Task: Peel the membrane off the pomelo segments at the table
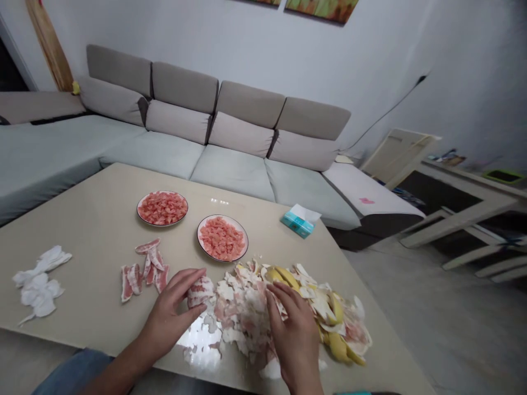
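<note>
Looking down at a pale beige table (94,219), the view takes in both bare hands of one person at the near edge. The left hand (171,315) is loosely curled around a pomelo segment (201,291) in its whitish-pink skin, fingers over the top and thumb underneath, with the segment resting on the table at the left edge of a scrap pile (242,310). The right hand (294,332) lies flat and open on that pile, fingers spread, gripping nothing. The pile is a heap of torn white and pink membrane, and curved strips of yellow rind (285,277) sit along its right side.

Just left of the left hand lie several more unpeeled segments (144,270), close together. Farther left, near the table edge, is a clump of crumpled white tissues (39,280). Beyond the hands stand two round plates: the left plate (162,224) and the right plate (246,240), each heaped with pink fruit pieces (222,238). A teal tissue pack (298,222) sits near the table's far right corner. A grey sectional sofa (230,164) runs behind the table against a white wall.
</note>
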A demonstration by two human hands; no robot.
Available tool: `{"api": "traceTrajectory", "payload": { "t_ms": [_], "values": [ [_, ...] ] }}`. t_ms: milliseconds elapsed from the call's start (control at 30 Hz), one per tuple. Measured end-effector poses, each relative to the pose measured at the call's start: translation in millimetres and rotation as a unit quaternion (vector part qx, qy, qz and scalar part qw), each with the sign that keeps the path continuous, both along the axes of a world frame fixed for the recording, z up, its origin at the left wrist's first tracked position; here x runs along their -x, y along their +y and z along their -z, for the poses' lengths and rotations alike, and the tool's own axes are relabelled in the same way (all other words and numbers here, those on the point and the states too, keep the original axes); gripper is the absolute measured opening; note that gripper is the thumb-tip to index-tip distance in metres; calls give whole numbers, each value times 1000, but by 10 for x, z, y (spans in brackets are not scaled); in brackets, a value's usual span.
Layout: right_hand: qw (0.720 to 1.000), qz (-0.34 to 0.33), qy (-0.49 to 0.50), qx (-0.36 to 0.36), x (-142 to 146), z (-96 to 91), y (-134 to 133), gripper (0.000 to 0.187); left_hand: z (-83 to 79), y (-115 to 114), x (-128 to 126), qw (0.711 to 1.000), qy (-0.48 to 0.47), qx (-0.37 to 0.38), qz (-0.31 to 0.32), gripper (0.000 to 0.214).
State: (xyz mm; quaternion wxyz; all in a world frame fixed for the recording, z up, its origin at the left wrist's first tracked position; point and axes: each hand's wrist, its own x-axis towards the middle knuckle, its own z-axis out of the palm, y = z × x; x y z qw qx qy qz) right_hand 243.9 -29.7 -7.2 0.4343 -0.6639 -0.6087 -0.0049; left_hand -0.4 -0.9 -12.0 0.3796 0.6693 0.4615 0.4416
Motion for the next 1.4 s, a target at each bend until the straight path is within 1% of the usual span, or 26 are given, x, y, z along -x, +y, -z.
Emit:
{"api": "traceTrajectory", "payload": {
  "t_ms": [33,67,133,167,233,300,367,400,433,500,633,733,833,933,967,1033,1133,1200,1300,1400],
  "values": [
    [1000,2,7,11,-10,-6,2,18,14,-5,0,1000,16,-20,4,52],
    [999,-14,31,25,18,-25,-4,20,29,-10,1,999,30,-43,12,54],
    [988,-76,116,61,163,-86,-35,19,57,-21,5,994,51,-89,25,59],
    [977,-107,163,85,264,-117,-55,16,68,-27,6,992,60,-111,29,60],
    [944,-159,251,144,467,-159,-92,20,80,-36,8,985,75,-149,33,63],
    [910,-187,322,180,624,-163,-114,22,85,-42,13,979,88,-179,35,63],
    [887,-197,373,188,715,-139,-122,25,87,-46,23,973,99,-206,41,64],
    [880,-197,391,185,740,-125,-122,26,90,-49,29,969,105,-218,44,64],
    [877,-193,402,179,755,-112,-120,26,93,-53,35,966,111,-230,51,65],
    [879,-180,406,170,769,-93,-115,26,104,-62,43,959,117,-253,59,65],
    [896,-158,379,167,786,-61,-111,27,124,-79,41,950,125,-279,59,58],
    [907,-147,358,165,796,-36,-116,29,122,-83,30,952,132,-270,62,56],
    [909,-150,354,162,767,-44,-123,28,115,-78,22,954,131,-258,73,61],
    [917,-156,334,151,696,-92,-127,21,116,-63,14,967,105,-227,55,63],
    [925,-164,314,138,673,-108,-128,17,118,-57,10,973,94,-206,44,63],
    [944,-191,253,87,641,-131,-127,12,119,-47,2,984,80,-156,34,61],
    [963,-228,144,1,632,-125,-127,20,107,-41,-15,993,66,-86,44,56],
    [967,-235,90,-35,628,-100,-128,28,90,-41,-28,996,53,-52,52,54],
    [969,-236,23,-63,593,-62,-134,36,66,-43,-39,998,33,-18,57,49],
    [968,-229,-51,-84,548,-49,-142,34,55,-40,-33,997,27,-8,76,44]
  ]
}}
